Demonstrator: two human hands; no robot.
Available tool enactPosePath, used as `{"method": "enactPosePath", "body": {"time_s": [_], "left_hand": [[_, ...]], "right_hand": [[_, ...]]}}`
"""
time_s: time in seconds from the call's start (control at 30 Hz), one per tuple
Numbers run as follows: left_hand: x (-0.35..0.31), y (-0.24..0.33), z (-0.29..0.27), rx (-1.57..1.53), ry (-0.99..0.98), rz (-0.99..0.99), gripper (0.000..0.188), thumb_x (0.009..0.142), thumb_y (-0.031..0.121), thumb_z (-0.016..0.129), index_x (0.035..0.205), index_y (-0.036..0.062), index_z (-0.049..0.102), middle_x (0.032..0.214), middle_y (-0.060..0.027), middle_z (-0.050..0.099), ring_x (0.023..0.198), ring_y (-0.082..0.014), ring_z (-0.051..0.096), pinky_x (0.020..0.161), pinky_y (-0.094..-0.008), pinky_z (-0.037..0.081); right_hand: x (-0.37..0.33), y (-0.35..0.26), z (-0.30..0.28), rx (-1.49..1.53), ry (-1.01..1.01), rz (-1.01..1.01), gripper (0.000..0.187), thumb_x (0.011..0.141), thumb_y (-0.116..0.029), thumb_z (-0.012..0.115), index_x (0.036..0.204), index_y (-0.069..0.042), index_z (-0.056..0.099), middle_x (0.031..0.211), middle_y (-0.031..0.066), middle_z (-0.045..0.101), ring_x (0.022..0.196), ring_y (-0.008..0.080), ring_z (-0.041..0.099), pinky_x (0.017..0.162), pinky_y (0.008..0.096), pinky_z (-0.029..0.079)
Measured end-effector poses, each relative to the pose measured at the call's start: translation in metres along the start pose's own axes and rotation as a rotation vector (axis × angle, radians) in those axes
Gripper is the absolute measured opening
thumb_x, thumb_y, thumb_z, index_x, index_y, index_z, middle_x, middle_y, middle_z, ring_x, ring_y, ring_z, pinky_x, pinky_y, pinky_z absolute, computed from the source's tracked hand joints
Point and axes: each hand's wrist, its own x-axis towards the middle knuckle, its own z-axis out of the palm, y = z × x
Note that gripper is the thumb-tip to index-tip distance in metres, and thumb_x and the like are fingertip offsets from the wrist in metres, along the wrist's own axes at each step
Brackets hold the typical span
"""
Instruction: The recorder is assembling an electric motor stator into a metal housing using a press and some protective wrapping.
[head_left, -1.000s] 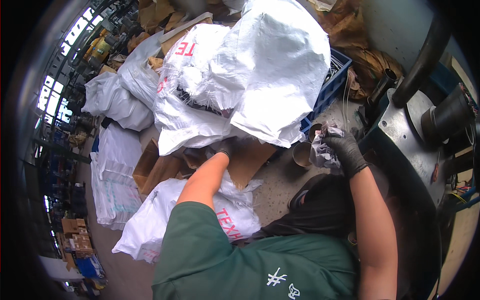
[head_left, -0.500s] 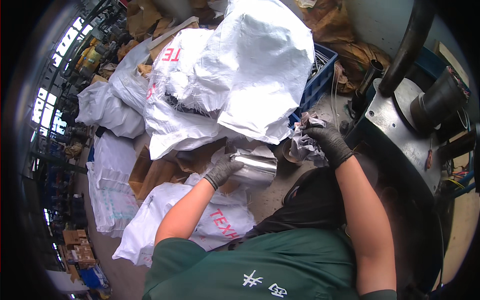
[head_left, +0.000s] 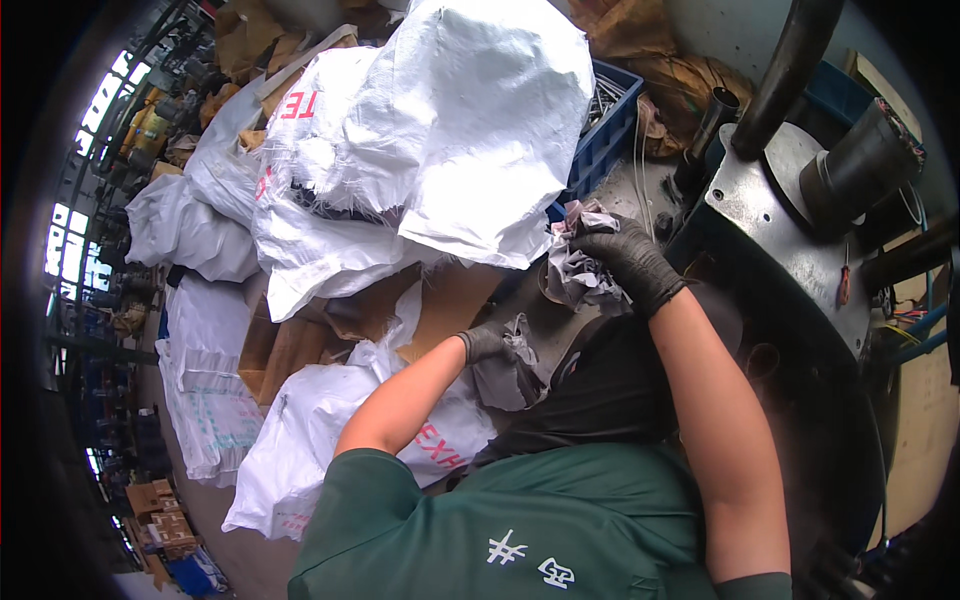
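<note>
My left hand (head_left: 486, 342), in a dark glove, is closed on a grey rag (head_left: 512, 376) that hangs beside my dark trouser leg. Further right and a little higher, my gloved right hand (head_left: 628, 262) grips a crumpled grey rag (head_left: 582, 268). A dark rounded edge shows just below that rag; what it belongs to is mostly hidden. Left of my left hand gapes a cardboard box (head_left: 455, 305), partly covered by a big white woven sack (head_left: 480, 120). Another white sack (head_left: 330, 425) with red print lies under my left forearm.
A blue crate (head_left: 610, 135) holding thin metal rods stands behind the sack. On the right is a machine with a steel plate (head_left: 755, 185), upright dark cylinders and a red-handled screwdriver (head_left: 845, 285). Stacked white sacks (head_left: 205, 370) lie at the left, brown wrapping paper (head_left: 690, 95) behind.
The shiny metal cylinder has left my left hand and is out of sight; that hand now holds a grey rag, lower and further right. My right hand keeps its rag. The view has shifted slightly.
</note>
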Motion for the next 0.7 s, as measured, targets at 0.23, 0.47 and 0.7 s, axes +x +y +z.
{"method": "enactPosePath", "body": {"time_s": [0.23, 0.47, 0.7], "left_hand": [[-0.017, -0.008, 0.001, 0.111, 0.24, -0.001, 0.05, 0.074, 0.011, 0.079, 0.121, -0.0004, 0.072, 0.11, -0.0197, 0.075, 0.098, -0.0309, 0.072, 0.088, -0.0415, 0.056], [-0.06, -0.032, -0.001, -0.092, 0.301, 0.13, 0.06, 0.078, 0.007, 0.066, 0.137, 0.0023, 0.062, 0.112, -0.0125, 0.073, 0.095, -0.0206, 0.069, 0.082, -0.0374, 0.056], [-0.08, -0.074, 0.005, 0.524, 0.431, 0.029, 0.054, 0.089, 0.013, 0.066, 0.142, 0.0104, 0.06, 0.118, -0.0197, 0.069, 0.108, -0.0325, 0.069, 0.095, -0.0426, 0.054]], "right_hand": [[-0.001, -0.012, 0.02, -0.039, -0.042, -0.002, 0.035, 0.082, -0.008, 0.079, 0.116, 0.0, 0.072, 0.101, 0.0082, 0.075, 0.086, 0.0169, 0.072, 0.078, 0.0322, 0.059], [0.005, 0.001, 0.017, 0.027, -0.072, -0.052, 0.034, 0.083, -0.008, 0.078, 0.116, 0.001, 0.073, 0.102, 0.0085, 0.076, 0.087, 0.0174, 0.072, 0.079, 0.0317, 0.058], [0.013, 0.006, 0.007, -0.064, -0.034, -0.039, 0.032, 0.083, -0.009, 0.079, 0.113, 0.0, 0.074, 0.098, 0.008, 0.076, 0.086, 0.0158, 0.072, 0.078, 0.0318, 0.058]]}}
